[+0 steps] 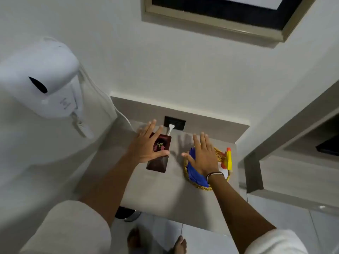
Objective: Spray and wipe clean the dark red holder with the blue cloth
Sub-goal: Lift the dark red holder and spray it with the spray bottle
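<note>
The dark red holder stands on the grey counter, with something pink and green in its open top. My left hand hovers over it, fingers spread, holding nothing. To the right, the blue cloth lies in a round woven basket. My right hand is spread flat above the cloth, palm down. A spray bottle with a yellow and orange head lies in the basket's right side, partly hidden by my wrist.
A white wall-mounted hair dryer hangs at the left, its cord running to a black socket behind the holder. A framed mirror is above. Shelves flank the counter's right. My bare feet stand below on tiles.
</note>
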